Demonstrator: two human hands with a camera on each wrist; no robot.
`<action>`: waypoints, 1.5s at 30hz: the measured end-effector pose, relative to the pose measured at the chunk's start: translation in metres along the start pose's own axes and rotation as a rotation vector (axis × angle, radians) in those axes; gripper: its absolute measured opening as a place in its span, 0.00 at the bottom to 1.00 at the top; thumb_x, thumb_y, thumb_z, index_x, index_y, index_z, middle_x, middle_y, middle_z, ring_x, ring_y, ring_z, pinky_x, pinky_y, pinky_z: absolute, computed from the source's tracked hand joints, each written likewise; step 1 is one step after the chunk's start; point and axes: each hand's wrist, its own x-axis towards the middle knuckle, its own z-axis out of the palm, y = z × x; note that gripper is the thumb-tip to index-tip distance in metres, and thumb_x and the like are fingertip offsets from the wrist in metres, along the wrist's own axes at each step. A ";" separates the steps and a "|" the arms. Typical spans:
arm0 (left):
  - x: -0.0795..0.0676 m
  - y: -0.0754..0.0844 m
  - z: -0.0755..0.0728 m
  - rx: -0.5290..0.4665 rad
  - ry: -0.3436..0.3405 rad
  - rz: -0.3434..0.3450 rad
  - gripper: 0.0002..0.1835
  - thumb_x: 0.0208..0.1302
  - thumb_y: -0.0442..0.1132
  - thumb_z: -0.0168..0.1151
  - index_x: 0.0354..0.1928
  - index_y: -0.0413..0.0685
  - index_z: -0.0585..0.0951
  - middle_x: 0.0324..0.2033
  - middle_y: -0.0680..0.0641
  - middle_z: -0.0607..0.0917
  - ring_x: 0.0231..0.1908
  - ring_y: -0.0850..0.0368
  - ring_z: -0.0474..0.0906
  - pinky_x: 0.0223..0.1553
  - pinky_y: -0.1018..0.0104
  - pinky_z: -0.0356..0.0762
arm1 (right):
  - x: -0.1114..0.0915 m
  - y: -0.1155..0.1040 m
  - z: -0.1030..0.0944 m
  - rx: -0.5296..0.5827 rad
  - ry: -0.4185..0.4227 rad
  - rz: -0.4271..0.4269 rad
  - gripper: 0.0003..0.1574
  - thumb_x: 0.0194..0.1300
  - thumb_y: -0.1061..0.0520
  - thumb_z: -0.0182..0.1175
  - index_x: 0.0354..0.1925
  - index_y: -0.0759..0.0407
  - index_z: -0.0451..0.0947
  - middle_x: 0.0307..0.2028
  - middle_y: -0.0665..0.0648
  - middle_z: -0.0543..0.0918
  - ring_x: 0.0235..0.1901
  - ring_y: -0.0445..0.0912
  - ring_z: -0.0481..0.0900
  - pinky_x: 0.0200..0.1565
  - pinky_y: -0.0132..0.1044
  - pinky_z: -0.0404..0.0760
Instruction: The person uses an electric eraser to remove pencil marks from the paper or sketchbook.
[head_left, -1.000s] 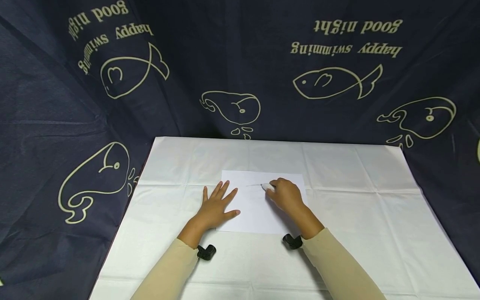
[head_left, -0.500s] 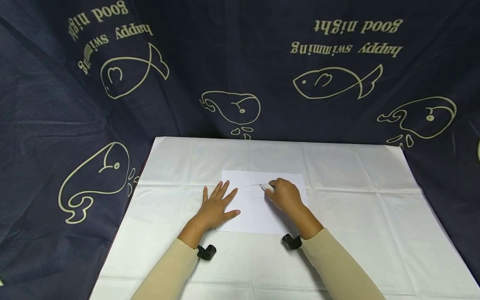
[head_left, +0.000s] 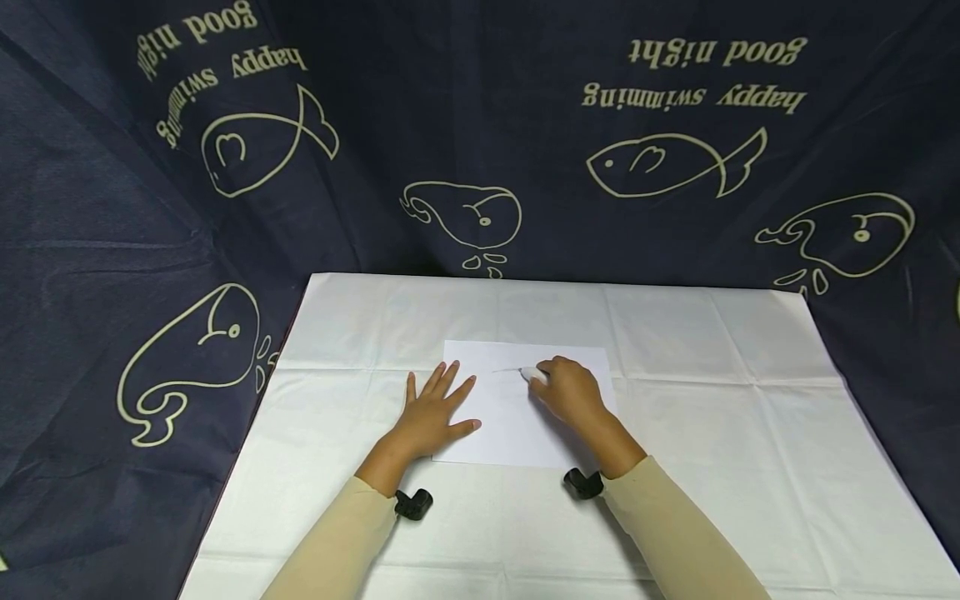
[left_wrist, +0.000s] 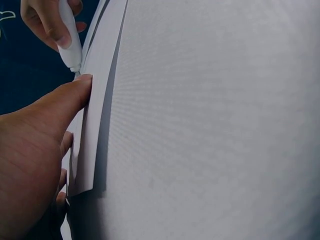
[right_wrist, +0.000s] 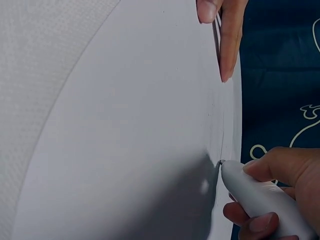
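A white sheet of paper (head_left: 502, 437) lies on the cloth-covered table. My left hand (head_left: 426, 423) rests on its left part with fingers spread; in the left wrist view the thumb (left_wrist: 70, 100) reaches over the sheet. My right hand (head_left: 576, 393) grips a thick white pen-like tool (right_wrist: 265, 197) with a narrow neck and small dark tip. Thumb and fingers wrap round its body, and the tip is right at the paper. From the tip a thin grey line (head_left: 505, 370) runs left across the upper sheet. The tool's rear end is hidden in my hand.
White cloth (head_left: 720, 467) with fold creases covers the table around the sheet. A dark blue curtain (head_left: 547, 242) printed with whales and fish hangs behind and at the sides. Black wrist cameras (head_left: 413, 504) sit at both beige cuffs.
My right hand and the white tool have shifted very slightly left along the line. My left hand and the paper stay in the same place.
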 end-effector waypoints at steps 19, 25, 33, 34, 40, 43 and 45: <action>0.002 0.000 -0.001 0.015 -0.021 -0.020 0.41 0.71 0.66 0.54 0.80 0.61 0.57 0.82 0.45 0.46 0.82 0.44 0.37 0.73 0.26 0.27 | 0.000 0.003 0.001 -0.020 0.013 -0.007 0.21 0.65 0.51 0.67 0.52 0.62 0.86 0.43 0.64 0.88 0.39 0.58 0.86 0.40 0.52 0.83; 0.001 0.001 -0.001 0.014 -0.006 -0.008 0.40 0.71 0.65 0.54 0.79 0.60 0.58 0.82 0.44 0.47 0.82 0.43 0.38 0.73 0.25 0.29 | 0.002 0.001 0.002 -0.020 0.021 -0.034 0.20 0.66 0.52 0.66 0.51 0.62 0.86 0.41 0.63 0.88 0.35 0.55 0.84 0.37 0.50 0.81; 0.000 0.001 -0.001 0.017 -0.009 -0.012 0.41 0.71 0.65 0.54 0.80 0.61 0.58 0.82 0.46 0.47 0.82 0.45 0.37 0.73 0.26 0.28 | 0.002 0.000 0.002 -0.017 0.006 -0.029 0.20 0.65 0.51 0.67 0.51 0.62 0.86 0.40 0.63 0.88 0.35 0.54 0.84 0.37 0.49 0.82; 0.000 0.001 -0.001 0.017 -0.009 -0.011 0.41 0.71 0.65 0.54 0.80 0.61 0.58 0.82 0.46 0.47 0.82 0.45 0.37 0.73 0.26 0.28 | 0.002 -0.001 0.002 -0.018 0.006 -0.028 0.20 0.65 0.51 0.66 0.51 0.62 0.86 0.40 0.63 0.88 0.34 0.54 0.84 0.37 0.49 0.81; -0.001 0.002 -0.002 0.013 -0.003 -0.006 0.41 0.71 0.65 0.55 0.79 0.59 0.58 0.82 0.45 0.48 0.82 0.44 0.38 0.73 0.25 0.29 | 0.002 0.000 0.001 -0.007 0.004 -0.021 0.20 0.65 0.51 0.66 0.51 0.61 0.86 0.40 0.63 0.88 0.34 0.53 0.83 0.36 0.49 0.81; -0.001 0.002 -0.003 0.008 -0.001 -0.004 0.41 0.71 0.64 0.55 0.79 0.59 0.59 0.81 0.44 0.48 0.82 0.43 0.39 0.73 0.25 0.30 | 0.002 0.000 0.002 -0.003 0.006 -0.025 0.20 0.65 0.51 0.66 0.51 0.61 0.86 0.41 0.63 0.88 0.35 0.54 0.84 0.38 0.50 0.82; -0.001 0.002 -0.003 0.006 -0.002 -0.004 0.41 0.71 0.64 0.55 0.79 0.59 0.59 0.81 0.44 0.48 0.82 0.43 0.39 0.73 0.25 0.29 | 0.002 0.000 0.003 0.000 0.011 -0.025 0.20 0.65 0.52 0.67 0.51 0.61 0.86 0.42 0.63 0.88 0.36 0.55 0.85 0.38 0.50 0.82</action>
